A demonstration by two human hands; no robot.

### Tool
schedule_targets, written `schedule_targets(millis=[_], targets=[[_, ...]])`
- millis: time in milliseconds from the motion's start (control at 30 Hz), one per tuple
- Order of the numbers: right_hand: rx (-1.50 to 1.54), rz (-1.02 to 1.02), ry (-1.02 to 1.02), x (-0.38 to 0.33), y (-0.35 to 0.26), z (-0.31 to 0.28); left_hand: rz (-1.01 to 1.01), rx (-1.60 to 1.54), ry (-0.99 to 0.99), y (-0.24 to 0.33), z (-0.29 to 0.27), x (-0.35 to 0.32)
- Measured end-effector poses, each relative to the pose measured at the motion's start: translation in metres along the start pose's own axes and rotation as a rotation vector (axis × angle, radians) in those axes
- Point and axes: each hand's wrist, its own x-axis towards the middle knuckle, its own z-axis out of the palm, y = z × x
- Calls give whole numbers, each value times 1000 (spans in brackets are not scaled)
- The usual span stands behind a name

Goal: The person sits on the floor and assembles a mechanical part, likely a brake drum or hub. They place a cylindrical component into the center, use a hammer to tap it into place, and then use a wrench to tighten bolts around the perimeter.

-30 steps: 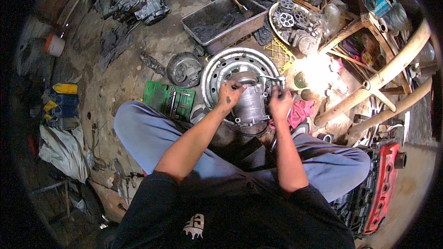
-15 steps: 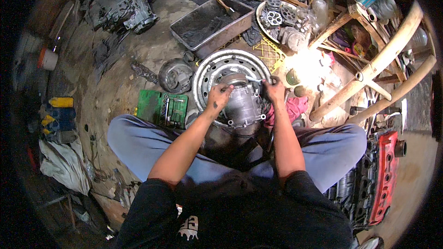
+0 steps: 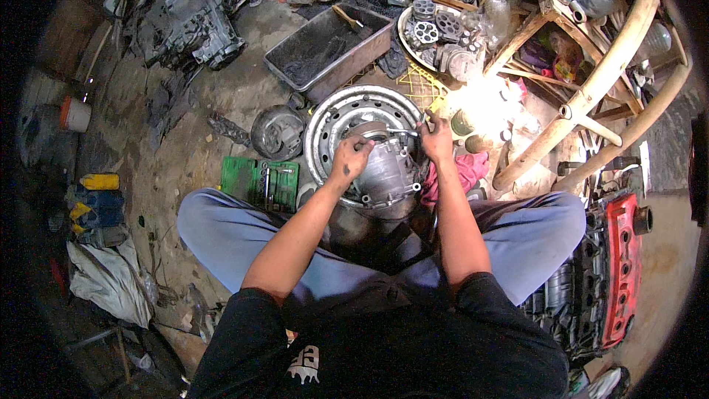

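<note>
Between my knees a grey metal compressor (image 3: 389,174) with a round pulley (image 3: 367,128) at its far end rests over a silver wheel rim (image 3: 316,140). My left hand (image 3: 351,158) is closed on the compressor's left side by the pulley, fingertips on the metal. Pinched in the fingers of my right hand (image 3: 437,140) is the end of a slim silver wrench (image 3: 402,132). It lies roughly level across the pulley's right side; its far end is too small to make out there. A pink-red cloth (image 3: 465,174) lies below my right wrist.
A green socket set case (image 3: 240,181) lies open by my left knee, near a round metal part (image 3: 278,133). Beyond the rim stand a black tray (image 3: 317,81) with a brush and a basin (image 3: 405,29) of parts. Right: bamboo poles (image 3: 539,144), a red-topped engine part (image 3: 622,273).
My right hand has moved slightly farther from me, with the wrench end still in its fingers. My left hand stays on the compressor. The whole view has shifted a little.
</note>
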Motion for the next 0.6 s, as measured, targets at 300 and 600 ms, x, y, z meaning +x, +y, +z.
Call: schedule_targets(millis=[300,600], targets=[[25,77,-276,-19,5,10,150,15,-27,5,-1,-8],[-29,225,-58,-19,9,35,164,65,-37,1,-5,-8]])
